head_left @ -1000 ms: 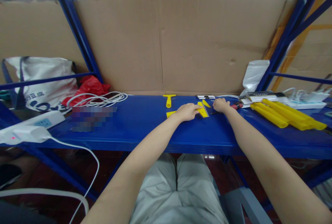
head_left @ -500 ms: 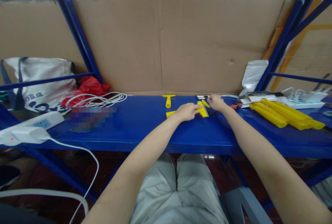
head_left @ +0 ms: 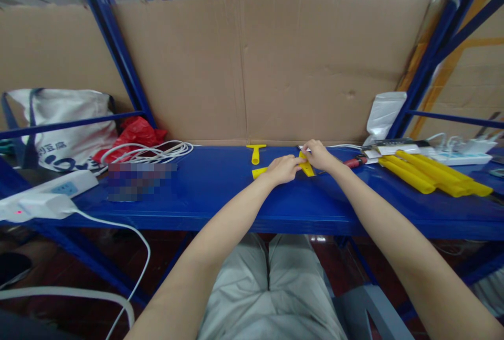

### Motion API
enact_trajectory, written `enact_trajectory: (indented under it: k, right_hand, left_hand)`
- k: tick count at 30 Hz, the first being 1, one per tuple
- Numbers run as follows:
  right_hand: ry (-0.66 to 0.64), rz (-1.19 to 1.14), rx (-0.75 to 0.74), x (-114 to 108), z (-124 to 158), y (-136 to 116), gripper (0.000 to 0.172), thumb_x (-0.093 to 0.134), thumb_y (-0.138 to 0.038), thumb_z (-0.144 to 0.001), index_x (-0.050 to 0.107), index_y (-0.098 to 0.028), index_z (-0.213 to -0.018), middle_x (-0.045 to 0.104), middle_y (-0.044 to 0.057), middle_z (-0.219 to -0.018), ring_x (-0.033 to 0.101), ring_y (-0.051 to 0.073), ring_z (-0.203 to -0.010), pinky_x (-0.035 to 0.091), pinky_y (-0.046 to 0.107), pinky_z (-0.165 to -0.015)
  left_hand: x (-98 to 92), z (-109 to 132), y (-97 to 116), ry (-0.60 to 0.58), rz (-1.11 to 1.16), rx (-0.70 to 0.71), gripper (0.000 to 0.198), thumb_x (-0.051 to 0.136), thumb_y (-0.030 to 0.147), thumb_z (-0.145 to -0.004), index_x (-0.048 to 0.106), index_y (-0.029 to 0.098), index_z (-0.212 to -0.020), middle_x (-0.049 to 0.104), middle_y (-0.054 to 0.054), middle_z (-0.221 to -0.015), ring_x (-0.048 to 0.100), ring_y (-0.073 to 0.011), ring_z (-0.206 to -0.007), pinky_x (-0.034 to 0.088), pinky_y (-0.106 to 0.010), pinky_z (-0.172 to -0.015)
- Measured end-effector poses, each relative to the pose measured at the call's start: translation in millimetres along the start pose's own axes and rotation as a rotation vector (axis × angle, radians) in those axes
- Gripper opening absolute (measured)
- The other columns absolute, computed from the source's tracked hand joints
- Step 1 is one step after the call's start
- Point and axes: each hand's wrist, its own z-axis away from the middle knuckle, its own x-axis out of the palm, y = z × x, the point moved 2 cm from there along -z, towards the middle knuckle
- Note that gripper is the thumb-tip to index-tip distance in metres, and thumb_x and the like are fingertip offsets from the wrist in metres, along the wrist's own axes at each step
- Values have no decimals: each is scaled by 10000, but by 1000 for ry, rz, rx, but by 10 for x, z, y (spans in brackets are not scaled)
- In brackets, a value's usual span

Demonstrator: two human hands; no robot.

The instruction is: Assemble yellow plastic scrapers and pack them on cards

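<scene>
My left hand (head_left: 282, 170) is closed around a yellow scraper; its handle end (head_left: 259, 173) sticks out on the left and its wide head (head_left: 306, 165) on the right. My right hand (head_left: 316, 154) is at the top of that head, fingers pinched together; what lies between them, if anything, is too small to make out. Just right of this hand, a screwdriver with a red and black handle (head_left: 355, 162) lies on the table, its shank partly behind my wrist. Farther back stands a smaller yellow T-shaped piece (head_left: 255, 154), apart from both hands.
The blue tabletop (head_left: 220, 187) ends at a cardboard wall (head_left: 244, 67). Several yellow tubular pieces (head_left: 433, 174) lie at the right, near a white power strip (head_left: 460, 157). Coiled white cable (head_left: 157, 152), a red plastic bag (head_left: 137, 132) and a cloth bag (head_left: 71, 130) occupy the left.
My right hand has moved left and closer, from beside the scraper head onto its upper end. The loose yellow sliver and metal strip there are now mostly covered. My left hand keeps its hold.
</scene>
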Motion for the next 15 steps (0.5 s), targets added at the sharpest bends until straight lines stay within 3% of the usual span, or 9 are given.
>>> enact_trajectory:
  k: [6,15]
  right_hand:
    - [-49,-84,-82,-66,1,-9,126,489,-167,-778,613,-186,-765,636,82,-849,568,213,-854,439,371,-840]
    - [-136,-160,-34,-155,6,-50,133,515,-134,-755,636,-187,-736,667,64,-848,600,180,-830,453,331,-835]
  left_hand:
    - [-21,12,11,-15,-19,-17,375,404,306,-922,542,301,-1271,638,-47,-1053,604,-214,-1000,469,-307,-844]
    - [-19,12,12,-15,-17,-11,380,407,319,-924,529,297,-1283,647,-51,-1071,603,-218,-1014,467,-316,-852]
